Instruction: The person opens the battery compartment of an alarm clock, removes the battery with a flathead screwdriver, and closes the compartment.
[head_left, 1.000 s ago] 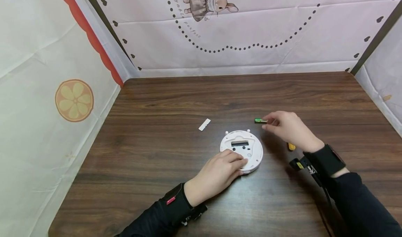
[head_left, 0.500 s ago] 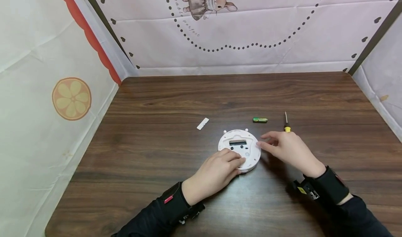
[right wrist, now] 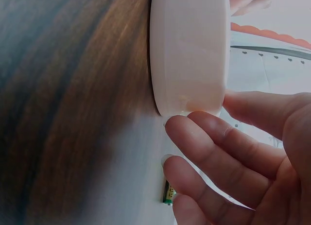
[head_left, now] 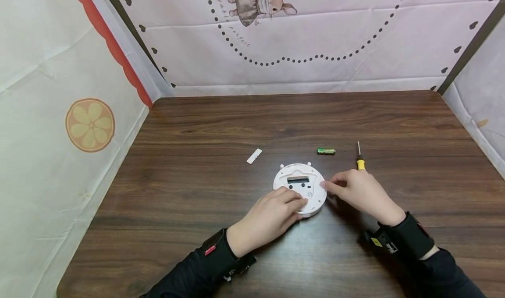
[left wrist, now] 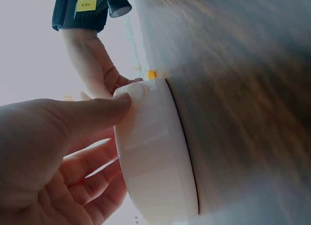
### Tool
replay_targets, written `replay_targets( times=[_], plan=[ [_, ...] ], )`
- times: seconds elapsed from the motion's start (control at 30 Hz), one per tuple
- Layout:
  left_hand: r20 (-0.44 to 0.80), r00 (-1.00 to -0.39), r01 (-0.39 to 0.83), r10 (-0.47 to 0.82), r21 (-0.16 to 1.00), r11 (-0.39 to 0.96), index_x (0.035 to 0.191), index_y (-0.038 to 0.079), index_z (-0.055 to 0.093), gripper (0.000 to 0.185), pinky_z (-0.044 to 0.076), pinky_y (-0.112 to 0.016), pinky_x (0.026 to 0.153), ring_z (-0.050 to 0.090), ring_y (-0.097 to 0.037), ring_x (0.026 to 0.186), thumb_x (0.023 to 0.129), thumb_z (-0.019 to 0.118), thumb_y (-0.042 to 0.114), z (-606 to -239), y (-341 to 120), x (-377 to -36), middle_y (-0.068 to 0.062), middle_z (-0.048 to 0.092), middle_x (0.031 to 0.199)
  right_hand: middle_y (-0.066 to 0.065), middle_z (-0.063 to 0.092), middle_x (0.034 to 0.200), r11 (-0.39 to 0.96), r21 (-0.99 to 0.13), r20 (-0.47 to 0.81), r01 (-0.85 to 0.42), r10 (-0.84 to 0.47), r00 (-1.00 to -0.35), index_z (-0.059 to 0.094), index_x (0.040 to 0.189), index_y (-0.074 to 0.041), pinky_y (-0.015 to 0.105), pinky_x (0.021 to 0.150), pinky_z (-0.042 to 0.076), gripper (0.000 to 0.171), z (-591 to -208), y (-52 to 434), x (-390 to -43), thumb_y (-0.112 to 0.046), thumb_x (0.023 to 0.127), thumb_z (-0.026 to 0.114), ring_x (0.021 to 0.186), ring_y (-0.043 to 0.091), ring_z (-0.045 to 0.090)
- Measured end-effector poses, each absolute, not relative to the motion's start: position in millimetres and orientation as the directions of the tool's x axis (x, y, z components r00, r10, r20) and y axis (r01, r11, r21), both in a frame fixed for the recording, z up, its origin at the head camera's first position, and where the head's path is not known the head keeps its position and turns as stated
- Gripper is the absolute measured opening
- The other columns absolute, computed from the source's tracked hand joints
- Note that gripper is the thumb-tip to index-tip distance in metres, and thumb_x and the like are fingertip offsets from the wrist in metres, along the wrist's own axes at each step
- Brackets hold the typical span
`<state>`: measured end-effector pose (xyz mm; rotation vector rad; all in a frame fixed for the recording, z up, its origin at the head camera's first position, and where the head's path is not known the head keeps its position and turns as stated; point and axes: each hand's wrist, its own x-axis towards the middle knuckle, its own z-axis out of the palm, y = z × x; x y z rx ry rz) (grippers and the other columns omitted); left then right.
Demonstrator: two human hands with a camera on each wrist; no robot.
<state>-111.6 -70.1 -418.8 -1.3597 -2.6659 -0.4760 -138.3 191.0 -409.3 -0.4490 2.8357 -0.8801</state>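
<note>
A round white alarm clock [head_left: 311, 186] lies back side up on the table, its narrow battery compartment [head_left: 297, 180] uncovered. My left hand [head_left: 272, 219] holds the near left part, fingers over the back and thumb against the side wall, as the left wrist view shows. At the clock's right rim, my right hand [head_left: 360, 193] pinches the edge: thumb on the upper rim, fingertips against the side. Beyond the clock lies a green battery [head_left: 325, 151]. A small white cover piece [head_left: 254, 156] rests to the far left of it.
A screwdriver [head_left: 360, 163] with a yellow and black handle lies just beyond my right hand, which partly hides it. The brown wooden table [head_left: 189, 166] ends at white printed cloth walls [head_left: 315, 35] at the back and sides.
My right hand has let go of the green battery and come toward me to the clock's right rim. The screwdriver shows more now. My left hand keeps its hold on the clock.
</note>
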Motion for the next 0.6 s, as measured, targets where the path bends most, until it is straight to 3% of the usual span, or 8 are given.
replay_targets(
  times=[0.2,0.33,0.6],
  plan=[
    [0.276,-0.570,0.818,0.774,0.279,0.503,0.120,0.010,0.071,0.026,0.048,-0.026,0.095,0.060,-0.014,0.109,0.097,0.069,0.021,-413,-75,-117,-0.001,0.065,0.115,-0.009,0.065,0.070,0.781,-0.570,-0.029,-0.255,-0.329,-0.944,0.077,0.090,-0.018,0.033,0.066,0.044,0.022,-410,191,-139,-0.034,0.099,0.065,0.063,0.008,0.056],
    [0.337,-0.594,0.804,0.730,0.284,0.523,0.113,0.009,0.072,0.019,0.051,-0.030,0.092,0.062,-0.016,0.105,0.097,0.069,0.017,-407,-85,-127,-0.002,0.065,0.111,-0.009,0.064,0.069,0.780,-0.569,-0.038,-0.259,-0.340,-0.940,0.077,0.090,-0.018,0.033,0.065,0.044,0.024,-410,191,-140,-0.036,0.099,0.064,0.063,0.008,0.055],
    [0.363,-0.786,0.611,0.500,0.334,0.717,0.108,0.006,0.072,0.015,0.053,-0.037,0.077,0.065,-0.021,0.091,0.096,0.070,0.014,-402,-118,-170,-0.006,0.067,0.104,-0.008,0.064,0.069,0.782,-0.573,-0.060,-0.244,-0.338,-0.939,0.077,0.091,-0.019,0.033,0.065,0.043,0.023,-411,192,-140,-0.036,0.100,0.064,0.063,0.010,0.055]
  ],
)
